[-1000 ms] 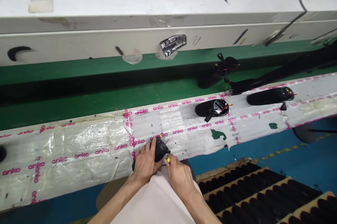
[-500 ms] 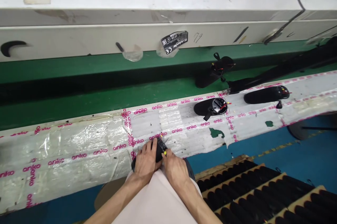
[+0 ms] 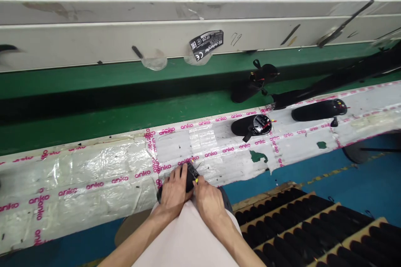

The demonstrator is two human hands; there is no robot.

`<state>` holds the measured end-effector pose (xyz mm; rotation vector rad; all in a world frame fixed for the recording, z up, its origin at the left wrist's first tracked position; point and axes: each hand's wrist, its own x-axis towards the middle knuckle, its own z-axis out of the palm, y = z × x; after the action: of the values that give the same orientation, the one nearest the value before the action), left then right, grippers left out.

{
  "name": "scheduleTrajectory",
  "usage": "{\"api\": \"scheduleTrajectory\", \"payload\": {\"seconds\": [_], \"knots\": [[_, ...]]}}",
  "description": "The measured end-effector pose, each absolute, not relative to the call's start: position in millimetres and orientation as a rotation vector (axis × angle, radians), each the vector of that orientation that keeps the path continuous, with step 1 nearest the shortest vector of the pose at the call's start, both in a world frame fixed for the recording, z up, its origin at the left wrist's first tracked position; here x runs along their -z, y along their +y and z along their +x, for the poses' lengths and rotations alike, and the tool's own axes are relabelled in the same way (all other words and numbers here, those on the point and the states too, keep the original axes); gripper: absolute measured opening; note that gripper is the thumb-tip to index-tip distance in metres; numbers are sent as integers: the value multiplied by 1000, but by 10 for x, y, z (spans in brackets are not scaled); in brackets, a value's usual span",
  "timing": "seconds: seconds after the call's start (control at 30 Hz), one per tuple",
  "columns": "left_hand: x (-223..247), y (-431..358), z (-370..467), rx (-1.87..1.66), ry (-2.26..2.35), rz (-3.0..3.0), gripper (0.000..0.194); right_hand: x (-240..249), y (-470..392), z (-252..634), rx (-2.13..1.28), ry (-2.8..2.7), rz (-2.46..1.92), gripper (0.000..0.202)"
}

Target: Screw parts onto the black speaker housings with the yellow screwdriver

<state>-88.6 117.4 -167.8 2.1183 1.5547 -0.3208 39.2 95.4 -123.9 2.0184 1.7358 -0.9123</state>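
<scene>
"One question: how did you have everything placed?"

"At six o'clock in the head view, by the bench's (image 3: 109, 162) near edge, my left hand (image 3: 173, 189) had its fingers wrapped over the black cylinder (image 3: 189, 180), wired end facing two o'clock. My right hand (image 3: 209, 200), at four o'clock of that end, had its fingers pinched on a small yellow piece (image 3: 196, 180)."

"What did the step want?"

"A firm left grip against rolling, I judged, and gentle right-hand pressure. The thin leads (image 3: 193, 161) at twelve o'clock looked easy to snag. A second cylinder (image 3: 244, 126) lay at two o'clock, well apart."
</scene>
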Motion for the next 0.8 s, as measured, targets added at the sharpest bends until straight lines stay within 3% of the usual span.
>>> {"api": "scheduleTrajectory", "payload": {"seconds": [0.8], "knots": [[1680, 1196, -868, 389, 1546, 2125, 74, 1187, 987, 421, 935, 1740, 1987, 24]]}}
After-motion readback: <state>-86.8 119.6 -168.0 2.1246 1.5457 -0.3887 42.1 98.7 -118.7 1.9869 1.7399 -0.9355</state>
